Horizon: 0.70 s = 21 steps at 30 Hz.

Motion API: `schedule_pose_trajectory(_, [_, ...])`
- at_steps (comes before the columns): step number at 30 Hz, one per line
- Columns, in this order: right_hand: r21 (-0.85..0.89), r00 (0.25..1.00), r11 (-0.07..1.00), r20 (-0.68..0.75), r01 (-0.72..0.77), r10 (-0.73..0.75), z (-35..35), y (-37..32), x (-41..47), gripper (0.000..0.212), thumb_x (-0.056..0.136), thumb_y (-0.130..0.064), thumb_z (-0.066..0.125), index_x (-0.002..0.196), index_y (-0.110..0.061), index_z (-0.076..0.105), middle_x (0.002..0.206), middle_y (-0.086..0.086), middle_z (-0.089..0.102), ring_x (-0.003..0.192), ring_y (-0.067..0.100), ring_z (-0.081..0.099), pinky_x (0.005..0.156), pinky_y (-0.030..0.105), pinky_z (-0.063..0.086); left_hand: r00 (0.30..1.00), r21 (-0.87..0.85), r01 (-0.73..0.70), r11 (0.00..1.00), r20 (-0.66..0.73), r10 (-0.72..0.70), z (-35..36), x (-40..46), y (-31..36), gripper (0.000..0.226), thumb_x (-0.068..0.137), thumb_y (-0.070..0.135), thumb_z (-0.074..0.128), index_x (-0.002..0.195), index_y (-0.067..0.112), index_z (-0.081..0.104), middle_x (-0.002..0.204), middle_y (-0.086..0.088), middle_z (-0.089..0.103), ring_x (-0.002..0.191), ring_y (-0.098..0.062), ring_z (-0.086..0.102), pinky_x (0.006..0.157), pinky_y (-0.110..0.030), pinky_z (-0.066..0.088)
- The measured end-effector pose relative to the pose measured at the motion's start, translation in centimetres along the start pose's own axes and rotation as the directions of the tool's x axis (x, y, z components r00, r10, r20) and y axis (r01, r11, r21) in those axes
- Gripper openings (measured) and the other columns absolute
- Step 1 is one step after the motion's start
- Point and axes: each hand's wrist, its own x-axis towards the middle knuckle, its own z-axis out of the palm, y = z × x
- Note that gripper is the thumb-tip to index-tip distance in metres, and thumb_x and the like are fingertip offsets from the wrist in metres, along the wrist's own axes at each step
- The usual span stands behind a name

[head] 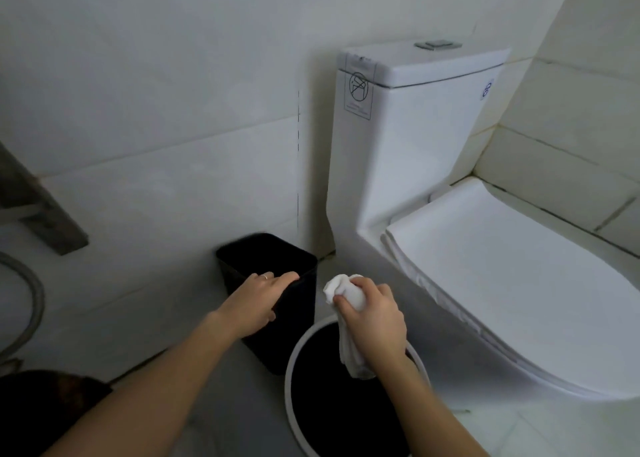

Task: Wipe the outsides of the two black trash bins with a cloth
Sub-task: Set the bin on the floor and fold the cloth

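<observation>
We see two bins on the bathroom floor point(214, 384) beside the toilet point(485, 283). The square black bin point(298, 325) stands upright close to the tiled wall point(156, 127), and the round bin point(294, 380) with a pale rim sits just in front of it, nearer us, partly cut off by the frame edge.

Our left hand point(258, 306) grips the near rim of the square black bin, fingers point(284, 278) curled over the edge into the opening and pressed together, thumb on the outer face. Our right hand point(374, 318) holds the white cloth point(349, 321) bunched up, fingers wrapped round it and pinching it tight, a tail of it hanging down over the round bin's mouth. The cloth is not touching either bin's outer wall as far as we can tell (the tail may brush the round rim, too blurry to say).

We judge this as setup for wiping the square bin, with no wiping begun here.

Risks from here: the square bin is light-looking and held by one edge only, so a firm wipe on its side could tip or slide it toward the wall. The bunched cloth offers little flat surface, so the wipe may skip patches. The dangling tail could drop into the round bin's inside and pick up dirt.
</observation>
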Motion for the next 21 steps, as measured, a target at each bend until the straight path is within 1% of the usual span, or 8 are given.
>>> schedule_pose_trajectory(4, [-0.006,1.000,1.000,0.008,-0.019,0.019,0.3,0.9,-0.4,0.036,0.084,-0.056,0.058,0.118,-0.046,0.051,0.103,-0.008,0.043,0.078,0.021,0.049,0.073,0.032,0.036,0.999,0.033,0.029,0.999,0.031,-0.030,3.3,-0.4,-0.3,0.077,0.077,0.000,0.067,0.147,0.011,0.037,0.117,-0.015,0.061,0.110,-0.034,0.057,0.093,-0.038,0.041])
schedule_pose_trajectory(6, [-0.021,1.000,0.999,0.015,-0.026,0.026,0.4,1.3,-0.5,0.035,0.084,-0.057,0.058,0.117,-0.046,0.051,0.102,-0.009,0.043,0.077,0.021,0.048,0.072,0.032,0.036,0.997,0.048,0.020,0.999,0.079,-0.024,5.0,-0.3,-0.7,0.076,0.074,0.001,0.068,0.144,0.010,0.040,0.117,-0.016,0.061,0.112,-0.034,0.057,0.093,-0.040,0.042])
schedule_pose_trajectory(9, [-0.054,0.999,0.998,0.026,-0.030,0.031,0.5,1.9,-0.7,0.034,0.085,-0.056,0.057,0.118,-0.047,0.050,0.102,-0.009,0.042,0.077,0.022,0.046,0.071,0.032,0.036,0.984,0.051,0.052,0.997,0.168,-0.059,6.7,-0.2,-0.9,0.073,0.078,0.008,0.070,0.143,0.015,0.037,0.123,-0.011,0.056,0.118,-0.028,0.051,0.096,-0.034,0.037])
schedule_pose_trajectory(11, [-0.067,0.999,0.997,0.020,-0.033,0.034,0.6,2.2,-0.6,0.034,0.086,-0.056,0.057,0.118,-0.047,0.051,0.101,-0.008,0.042,0.077,0.022,0.046,0.070,0.032,0.035,0.981,0.037,0.064,0.997,0.183,-0.069,7.6,-0.1,-1.0,0.066,0.079,0.012,0.070,0.138,0.016,0.041,0.124,-0.008,0.056,0.119,-0.025,0.050,0.092,-0.033,0.034])
schedule_pose_trajectory(13, [-0.076,0.999,0.996,0.012,-0.039,0.040,0.7,2.4,-0.6,0.034,0.086,-0.057,0.058,0.118,-0.046,0.051,0.101,-0.008,0.042,0.077,0.021,0.045,0.070,0.031,0.035,0.980,0.056,0.058,0.997,0.189,-0.068,8.2,-0.1,-1.2,0.056,0.078,0.017,0.071,0.129,0.018,0.047,0.121,-0.003,0.059,0.118,-0.023,0.049,0.087,-0.034,0.031])
schedule_pose_trajectory(16, [-0.085,0.999,0.995,0.013,-0.043,0.044,0.9,2.6,-0.4,0.036,0.086,-0.056,0.057,0.119,-0.045,0.051,0.100,-0.008,0.042,0.077,0.022,0.045,0.070,0.031,0.034,0.966,0.067,0.084,0.994,0.238,-0.098,9.0,-0.3,-1.3,0.049,0.075,0.033,0.076,0.119,0.025,0.057,0.116,0.004,0.063,0.116,-0.018,0.047,0.086,-0.036,0.027])
schedule_pose_trajectory(18, [-0.091,0.999,0.995,0.016,-0.043,0.044,1.1,2.7,-0.4,0.036,0.086,-0.057,0.057,0.119,-0.045,0.051,0.100,-0.008,0.042,0.077,0.022,0.046,0.070,0.032,0.035,0.960,0.059,0.105,0.993,0.256,-0.116,9.4,-0.4,-1.4,0.043,0.074,0.042,0.077,0.112,0.028,0.062,0.109,0.007,0.064,0.114,-0.015,0.045,0.082,-0.035,0.023])
schedule_pose_trajectory(21, [-0.115,0.999,0.993,0.034,-0.036,0.040,1.5,2.9,-0.5,0.036,0.086,-0.058,0.056,0.120,-0.046,0.051,0.102,-0.009,0.044,0.078,0.022,0.049,0.071,0.032,0.037,0.956,-0.009,0.133,0.991,0.263,-0.126,9.9,-0.5,-1.6,0.043,0.070,0.047,0.078,0.108,0.030,0.064,0.096,0.010,0.057,0.108,-0.013,0.044,0.079,-0.033,0.020])
